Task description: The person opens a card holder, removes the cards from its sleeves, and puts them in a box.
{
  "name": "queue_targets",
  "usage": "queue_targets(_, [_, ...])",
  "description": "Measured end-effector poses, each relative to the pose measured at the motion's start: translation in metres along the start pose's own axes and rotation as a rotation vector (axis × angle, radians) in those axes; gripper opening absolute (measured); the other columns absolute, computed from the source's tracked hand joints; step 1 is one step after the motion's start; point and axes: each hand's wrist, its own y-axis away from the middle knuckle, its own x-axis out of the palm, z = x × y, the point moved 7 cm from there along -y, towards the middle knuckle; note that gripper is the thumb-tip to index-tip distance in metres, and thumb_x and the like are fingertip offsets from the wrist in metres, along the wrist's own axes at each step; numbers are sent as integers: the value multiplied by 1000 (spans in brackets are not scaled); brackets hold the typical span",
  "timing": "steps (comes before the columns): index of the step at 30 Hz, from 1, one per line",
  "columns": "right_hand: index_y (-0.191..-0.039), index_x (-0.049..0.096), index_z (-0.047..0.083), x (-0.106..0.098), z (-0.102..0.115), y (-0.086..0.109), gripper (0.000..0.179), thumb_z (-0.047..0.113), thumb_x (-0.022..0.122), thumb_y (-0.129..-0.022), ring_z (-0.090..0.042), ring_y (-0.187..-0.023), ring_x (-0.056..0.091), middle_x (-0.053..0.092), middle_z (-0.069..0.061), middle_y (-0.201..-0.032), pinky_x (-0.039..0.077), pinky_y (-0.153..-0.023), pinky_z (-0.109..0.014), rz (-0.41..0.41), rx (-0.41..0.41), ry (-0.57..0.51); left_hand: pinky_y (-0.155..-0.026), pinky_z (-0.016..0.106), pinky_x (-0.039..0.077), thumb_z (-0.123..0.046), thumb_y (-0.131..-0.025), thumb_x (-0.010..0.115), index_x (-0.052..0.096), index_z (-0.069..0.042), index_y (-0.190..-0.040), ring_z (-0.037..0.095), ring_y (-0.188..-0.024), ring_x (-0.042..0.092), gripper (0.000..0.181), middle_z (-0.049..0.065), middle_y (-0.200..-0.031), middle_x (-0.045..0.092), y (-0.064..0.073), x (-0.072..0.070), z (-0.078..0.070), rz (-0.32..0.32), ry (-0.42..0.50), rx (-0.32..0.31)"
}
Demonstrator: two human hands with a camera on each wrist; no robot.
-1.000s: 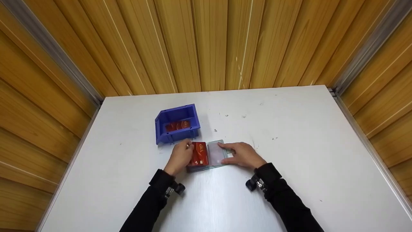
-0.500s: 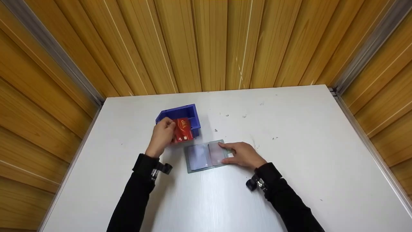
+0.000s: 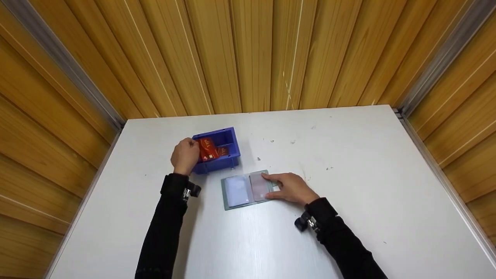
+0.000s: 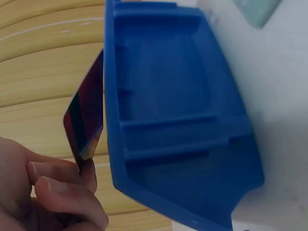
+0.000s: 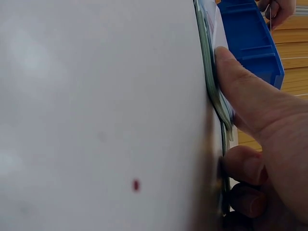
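Note:
My left hand (image 3: 185, 155) pinches a red VIP card (image 3: 208, 148) by its left edge, above the blue bin (image 3: 217, 166). In the left wrist view, the back of the card (image 4: 85, 108) shows a dark stripe, beyond the bin's wall. Another red card (image 3: 223, 150) lies inside the bin. On the table in front of it, a card holder (image 3: 237, 190) lies spread open with clear sleeves and a green cover. My right hand (image 3: 291, 188) holds the holder at its right side, thumb on the pages (image 5: 219, 29) and the other fingers bent by the cover.
The white table (image 3: 348, 162) carries a few dark marks. Wood-patterned panels (image 3: 252, 58) rise behind it and on both sides. The bin stands just behind the card holder, toward the left.
My left hand has carried the red card from over the holder's left page back and left to above the bin, baring the clear sleeve. My right hand has stayed on the holder.

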Motion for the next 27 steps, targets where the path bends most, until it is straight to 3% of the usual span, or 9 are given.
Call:
queue_targets(11, [-146, 59, 28, 0, 1, 1, 72, 51, 83, -83, -10, -67, 39, 39, 8, -70, 35, -71, -30, -5, -15, 3, -84, 52, 52, -22, -100, 48, 72, -3, -109, 36, -100, 69, 32, 19, -114, 73, -11, 7, 10, 2, -50, 0])
queue_targets(15, [-146, 60, 28, 0, 1, 1, 71, 50, 84, -83, -11, -71, 41, 40, 8, -72, 35, -72, -30, -2, -21, -6, -67, 41, 46, -19, -99, 49, 66, -7, -86, 28, -79, 62, 24, 13, -89, 69, -15, 13, 12, 17, -108, -7])
queue_targets(18, [-146, 60, 28, 0, 0, 1, 71, 50, 84, -83, -12, -76, 44, 40, 8, -74, 36, -75, -30, -2, -22, -4, -58, 36, 35, -15, -96, 50, 49, -14, -69, 21, -65, 48, 28, 4, -70, 50, -17, 20, 12, 50, -166, -15])
queue_targets(21, [-146, 60, 29, -2, -1, 1, 71, 50, 84, -83, -12, -75, 44, 41, 7, -74, 36, -74, -30, -9, -12, -3, -56, 35, 33, -14, -94, 53, 39, -18, -63, 19, -63, 44, 34, 0, -66, 41, -18, 26, 12, 95, -231, -9])
queue_targets(23, [-146, 60, 29, -2, -1, 1, 71, 50, 84, -82, -14, -74, 44, 44, 4, -74, 36, -73, -32, -9, -11, -3, -56, 35, 34, -14, -94, 55, 38, -18, -61, 19, -63, 46, 37, 0, -65, 43, -18, 30, 13, 119, -269, -11])
queue_targets(27, [-146, 59, 29, -2, 0, 1, 71, 51, 83, -83, -17, -89, 55, 63, -6, -90, 44, -83, -35, -6, -20, 0, -57, 34, 36, -18, -94, 60, 39, -18, -61, 20, -65, 50, 39, 0, -65, 46, -19, 33, 15, 137, -326, -22])
